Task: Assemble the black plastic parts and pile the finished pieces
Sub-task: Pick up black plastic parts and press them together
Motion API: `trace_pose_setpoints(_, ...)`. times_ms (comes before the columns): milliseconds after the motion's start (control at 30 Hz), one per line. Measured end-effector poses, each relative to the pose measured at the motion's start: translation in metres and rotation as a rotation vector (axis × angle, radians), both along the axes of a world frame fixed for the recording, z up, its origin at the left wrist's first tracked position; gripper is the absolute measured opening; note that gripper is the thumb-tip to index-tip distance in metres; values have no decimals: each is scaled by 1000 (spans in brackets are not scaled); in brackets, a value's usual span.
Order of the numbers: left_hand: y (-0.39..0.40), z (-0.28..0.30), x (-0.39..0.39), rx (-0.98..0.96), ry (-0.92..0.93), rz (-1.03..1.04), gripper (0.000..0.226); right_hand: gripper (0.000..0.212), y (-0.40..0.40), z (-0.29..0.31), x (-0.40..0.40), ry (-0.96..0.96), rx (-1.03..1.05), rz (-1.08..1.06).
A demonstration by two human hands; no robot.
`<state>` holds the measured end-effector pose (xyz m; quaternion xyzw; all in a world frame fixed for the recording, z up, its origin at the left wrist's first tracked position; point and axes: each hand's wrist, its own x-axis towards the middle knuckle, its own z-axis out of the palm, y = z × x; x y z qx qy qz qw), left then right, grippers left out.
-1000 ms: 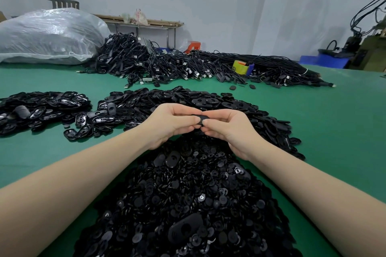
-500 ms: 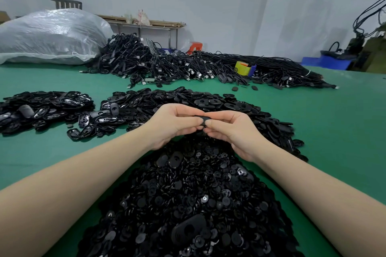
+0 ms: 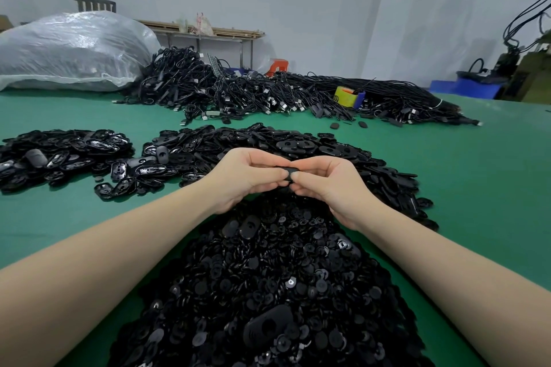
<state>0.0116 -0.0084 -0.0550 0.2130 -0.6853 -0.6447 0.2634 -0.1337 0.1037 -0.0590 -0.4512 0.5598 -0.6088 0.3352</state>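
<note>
1. Far left on my feed, a big clear plastic sack sits at the back of the green bench, with a chair back showing just behind it.
2. In front of that, near the left edge, I see a low pile of glossy oval shells spread on the bench, a few strays lying loose beside it.
3. Moving in, the left hand is raised over the parts, fingers curled and thumb on top, pinching one end of a small black plastic piece.
4. That piece sits right between the two hands, above the near heap and in front of the middle pile; most of it is hidden by fingertips, so I cannot tell how its parts fit.
5. Beneath the hands and forearms, a heap of small round black parts fills the near centre of the bench, with a larger oval shell lying on top of it close to me.
6. Behind the hands, a wide pile of flat oval pieces stretches across the middle.
7. The right hand meets the left, fingers curled, gripping the other end of the same piece.
8. Further back, a long tangle of black cables runs across, with a yellow and blue tape dispenser nestled in it.
9. Far right, blue bins stand beyond the bench edge.
</note>
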Motion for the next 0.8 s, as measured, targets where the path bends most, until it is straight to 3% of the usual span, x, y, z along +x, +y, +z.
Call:
trace_pose_setpoints(433,0,-1,-6,31,18,96,19,22,-2,-5,-2,-32,-23,-35)
trace_pose_setpoints(500,-1,-1,-6,58,34,94,20,25,-2,-7,-1,94,-43,-96)
trace_pose_setpoints(633,-2,-1,-5,47,27,74,20,16,-3,-7,0,579,-139,-251)
trace_pose_setpoints(800,-2,-1,-5,62,23,46,15,12,1,-8,0,672,-217,-258)
